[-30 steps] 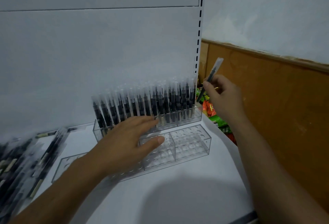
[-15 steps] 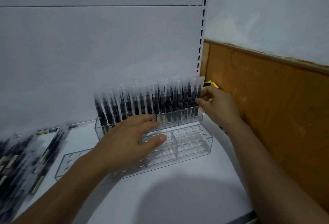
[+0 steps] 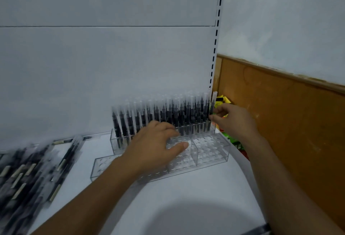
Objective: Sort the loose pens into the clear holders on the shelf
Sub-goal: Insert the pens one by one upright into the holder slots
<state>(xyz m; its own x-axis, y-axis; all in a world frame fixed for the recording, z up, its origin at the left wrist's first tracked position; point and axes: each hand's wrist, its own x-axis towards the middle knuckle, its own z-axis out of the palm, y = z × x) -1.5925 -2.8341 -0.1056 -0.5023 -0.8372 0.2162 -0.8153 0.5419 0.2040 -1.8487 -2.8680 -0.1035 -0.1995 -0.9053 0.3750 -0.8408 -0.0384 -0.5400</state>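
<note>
A clear stepped holder (image 3: 211,152) stands on the white shelf (image 3: 186,206). Its back row is packed with several upright black pens (image 3: 164,117) with clear caps. My right hand (image 3: 235,120) pinches one black pen (image 3: 212,104) upright at the right end of that row. My left hand (image 3: 156,147) rests flat on the holder's front tier, fingers spread over the empty holes. A pile of loose black pens (image 3: 28,175) lies at the left of the shelf.
The white back panel (image 3: 112,66) rises right behind the holder, with a slotted upright (image 3: 216,34) at its right edge. Past the shelf's right edge are a brown wooden wall panel (image 3: 289,113) and colourful packets (image 3: 237,144) lower down.
My right hand brought a pen down from above the shelf's right side into the right end of the back row. My left hand stayed on the holder.
</note>
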